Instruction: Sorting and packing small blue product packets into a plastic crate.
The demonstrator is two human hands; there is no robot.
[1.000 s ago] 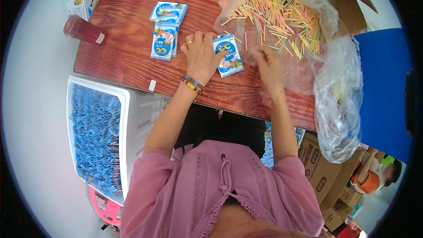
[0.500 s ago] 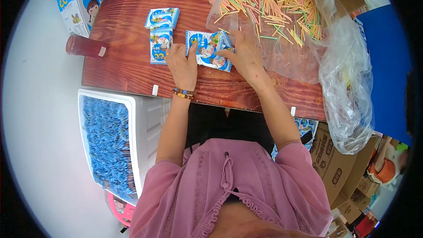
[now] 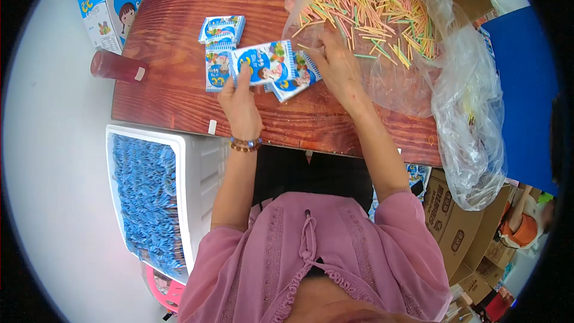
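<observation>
My left hand [image 3: 241,107] is closed on the lower left of a blue and white candy packet [image 3: 263,63], thumb on top, lifted and tilted over the table. Partly under it lies another blue and white packet [image 3: 297,79], slanted on the wood. My right hand [image 3: 341,75] is beside that packet's right end, with thumb and forefinger apart near the plastic sheet's edge; its other fingertips are partly hidden. Left of the held packet, several similar packets [image 3: 222,30] rest in an overlapping column on the table.
Many thin pastel sticks [image 3: 376,15] lie on a clear plastic bag [image 3: 469,125] at the right of the reddish wooden table [image 3: 179,93]. A dark red bottle [image 3: 118,64] lies near the left edge. Below stands a white foam box [image 3: 200,167] full of blue packets. Cardboard boxes [image 3: 457,227] stand lower right.
My left hand has raised one packet off the table and moved it slightly left, uncovering the slanted one beneath. My right hand has drawn slightly right, its thumb off the packets' middle.
</observation>
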